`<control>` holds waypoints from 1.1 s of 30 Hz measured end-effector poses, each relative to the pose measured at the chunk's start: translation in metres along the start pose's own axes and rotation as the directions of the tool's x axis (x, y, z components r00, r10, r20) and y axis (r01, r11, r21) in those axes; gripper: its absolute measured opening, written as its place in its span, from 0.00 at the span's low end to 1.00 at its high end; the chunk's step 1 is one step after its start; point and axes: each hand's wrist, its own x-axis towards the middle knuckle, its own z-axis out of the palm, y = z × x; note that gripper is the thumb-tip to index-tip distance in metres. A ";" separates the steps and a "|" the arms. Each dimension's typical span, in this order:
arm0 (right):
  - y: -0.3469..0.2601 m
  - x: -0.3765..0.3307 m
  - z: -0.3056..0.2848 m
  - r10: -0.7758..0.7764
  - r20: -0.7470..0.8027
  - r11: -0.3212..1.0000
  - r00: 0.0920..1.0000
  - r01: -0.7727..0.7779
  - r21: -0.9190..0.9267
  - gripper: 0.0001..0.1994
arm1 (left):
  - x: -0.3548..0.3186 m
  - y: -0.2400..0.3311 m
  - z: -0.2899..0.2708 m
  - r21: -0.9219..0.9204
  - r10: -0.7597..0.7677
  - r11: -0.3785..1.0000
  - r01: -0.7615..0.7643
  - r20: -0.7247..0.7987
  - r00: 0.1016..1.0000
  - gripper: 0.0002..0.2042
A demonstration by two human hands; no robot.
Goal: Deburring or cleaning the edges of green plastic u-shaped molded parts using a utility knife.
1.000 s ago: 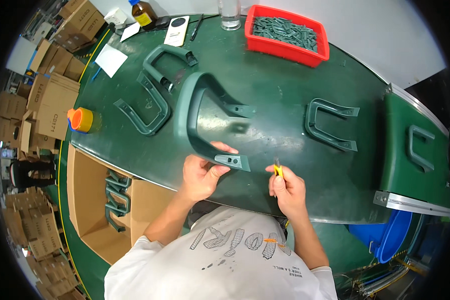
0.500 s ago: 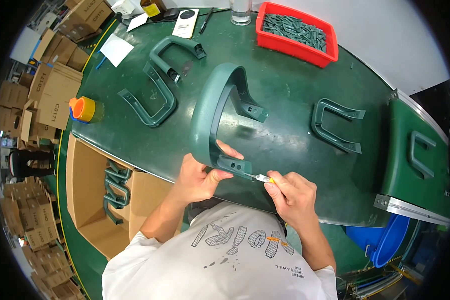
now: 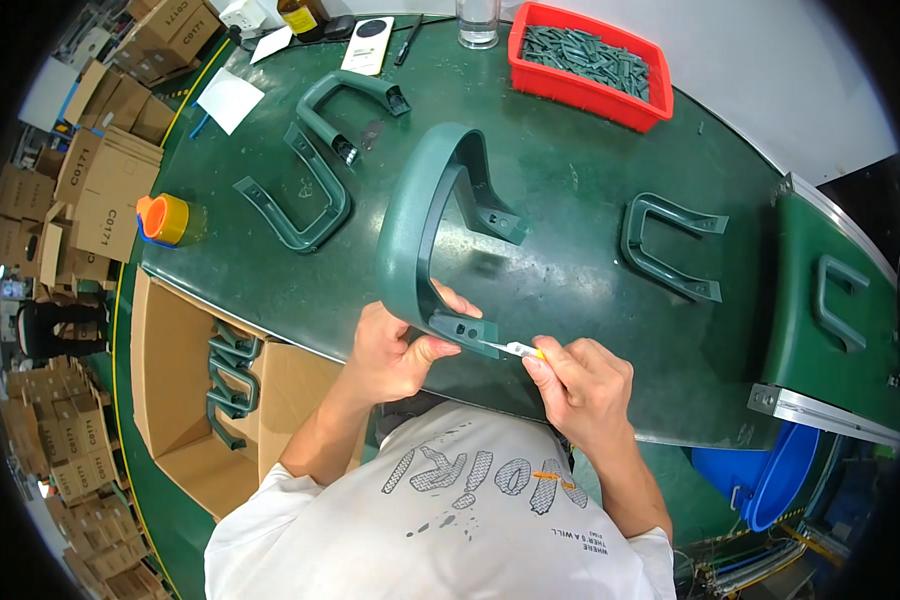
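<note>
My left hand (image 3: 395, 352) is closed round the lower end of a large green U-shaped plastic handle (image 3: 405, 230), thumb in front and fingers behind. The handle stands tilted above the table, its two ends pointing right. Each end has a flat foot with small holes. In my right hand (image 3: 588, 385) is a slim craft knife (image 3: 518, 349) with some yellow on its grip, pinched between thumb and fingers. Its thin blade points left at the edge of the lower foot; whether it touches cannot be told.
Similar green handles (image 3: 315, 245) lie left, another (image 3: 630, 240) right, one on a belt (image 3: 805, 240). A red bin (image 3: 660, 118) holds small green pieces. An open carton (image 3: 160, 400) with handles stands at left, an orange tape roll (image 3: 170, 220) above it. A blue bin (image 3: 770, 490) sits lower right.
The knife's blade has moved left, further over the lower foot of the handle, and more of it shows. My left hand keeps its hold; the view has shifted slightly.
</note>
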 end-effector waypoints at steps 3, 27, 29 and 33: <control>-0.001 0.000 0.001 0.005 0.001 1.000 1.000 -0.005 -0.026 0.06 | -0.001 -0.002 -0.003 0.030 -0.021 0.999 0.020 0.043 0.999 0.15; 0.005 -0.007 0.019 0.363 0.507 0.348 0.782 -0.619 0.704 0.12 | 0.015 -0.034 -0.007 -0.200 -0.089 0.977 0.069 -0.093 0.992 0.36; 0.000 -0.006 0.016 0.311 0.561 0.338 0.768 -0.640 0.690 0.09 | 0.020 -0.038 0.007 -0.345 -0.106 0.938 0.027 -0.210 0.972 0.31; 0.006 -0.012 0.023 0.101 0.296 0.498 0.950 -0.306 0.811 0.13 | 0.022 -0.051 0.015 -0.489 -0.188 0.872 0.011 -0.313 0.931 0.21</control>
